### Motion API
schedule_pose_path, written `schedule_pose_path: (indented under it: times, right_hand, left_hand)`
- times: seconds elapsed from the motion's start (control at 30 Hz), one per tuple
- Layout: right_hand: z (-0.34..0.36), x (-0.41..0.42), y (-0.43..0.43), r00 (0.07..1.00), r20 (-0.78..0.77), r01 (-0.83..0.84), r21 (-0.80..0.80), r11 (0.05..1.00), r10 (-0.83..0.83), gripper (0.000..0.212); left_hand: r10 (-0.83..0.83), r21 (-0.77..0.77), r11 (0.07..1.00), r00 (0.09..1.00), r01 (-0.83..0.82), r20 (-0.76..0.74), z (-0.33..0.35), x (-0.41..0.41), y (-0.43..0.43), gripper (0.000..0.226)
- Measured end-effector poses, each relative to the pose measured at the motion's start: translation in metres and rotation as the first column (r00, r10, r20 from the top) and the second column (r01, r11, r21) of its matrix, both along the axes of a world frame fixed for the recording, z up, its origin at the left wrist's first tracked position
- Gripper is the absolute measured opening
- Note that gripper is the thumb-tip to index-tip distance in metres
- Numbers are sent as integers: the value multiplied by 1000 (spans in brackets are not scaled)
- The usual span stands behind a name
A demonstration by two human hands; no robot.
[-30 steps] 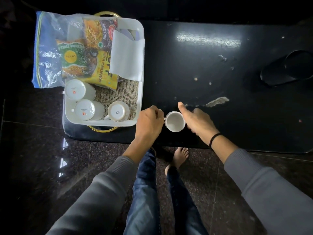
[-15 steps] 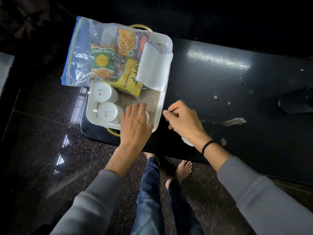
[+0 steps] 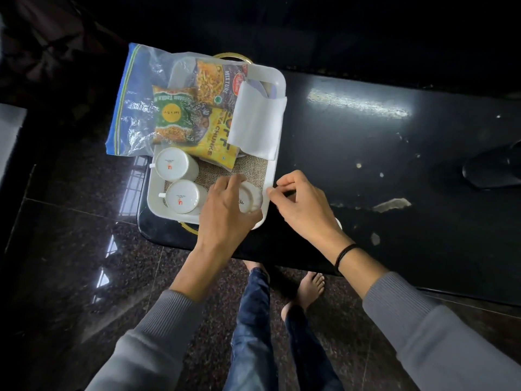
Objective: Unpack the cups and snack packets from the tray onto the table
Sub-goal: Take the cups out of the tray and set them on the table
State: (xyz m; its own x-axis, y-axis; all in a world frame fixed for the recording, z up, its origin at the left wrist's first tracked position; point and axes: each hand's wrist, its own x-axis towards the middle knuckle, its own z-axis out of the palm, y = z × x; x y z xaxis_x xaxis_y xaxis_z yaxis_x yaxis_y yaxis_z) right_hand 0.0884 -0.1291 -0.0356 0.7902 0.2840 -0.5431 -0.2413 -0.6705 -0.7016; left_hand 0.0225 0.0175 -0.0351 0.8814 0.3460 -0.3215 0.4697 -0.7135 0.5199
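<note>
Now left fingers (image 3: 235,183) around cup (image 3: 251,198)

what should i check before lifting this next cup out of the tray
1. Left hand on the cup: ok, fingers around it.
2. Cup off the tray floor: cannot tell.
3. Right hand free: ok, empty beside the tray rim.
4. Bare table to set it on: ok.
5. Earlier cup out of the way: cannot tell, mostly hidden behind the right wrist.

your tray (image 3: 275,176) sits at the table's (image 3: 366,165) left end; three cups (image 3: 173,165) lie in front of the packets (image 3: 197,119) in it.
</note>
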Motion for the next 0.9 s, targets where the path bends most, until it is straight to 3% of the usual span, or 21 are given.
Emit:
schedule_pose_path:
  times: [0.07, 0.17, 0.3, 0.4, 0.5, 0.6, 0.7, 0.8, 0.9]
  right_hand:
    - [6, 3, -9, 996, -49, 84, 72, 994, -80, 34]
    - [13, 7, -28, 970, -179, 200, 182, 963, -167, 50]
    - [19, 13, -60, 927, -298, 314, 278, 908, -229, 42]
    - [23, 15, -88, 901, -343, 386, 363, 848, -264, 34]
    - [28, 12, -121, 849, -395, 506, 411, 758, -352, 48]
    - [29, 7, -153, 851, -373, 505, 387, 772, -369, 49]
    - [27, -1, -179, 889, -227, 453, 318, 833, -397, 52]
    - [20, -13, -198, 942, 24, 332, 85, 939, -335, 56]
    - [10, -28, -208, 952, 237, 226, -123, 966, -193, 61]
  left_hand:
    - [71, -101, 993, 996, -65, 53, 8, 4, -4, 65]
    - [192, -321, 930, 981, -182, 2, 22, 14, -12, 66]
    - [270, -641, 728, 961, -244, -58, 29, 27, -35, 63]
    - [264, -777, 591, 962, -218, -69, 31, 32, -61, 60]
    - [199, -844, 510, 977, -167, -74, 32, 35, -89, 57]
    - [93, -851, 515, 993, -106, -67, 31, 36, -114, 59]
    - [-48, -814, 580, 997, -25, -65, 27, 37, -129, 63]
    - [-138, -687, 724, 989, 62, -57, 21, 34, -140, 59]
    - [-174, -543, 832, 983, 113, -62, 13, 25, -146, 46]
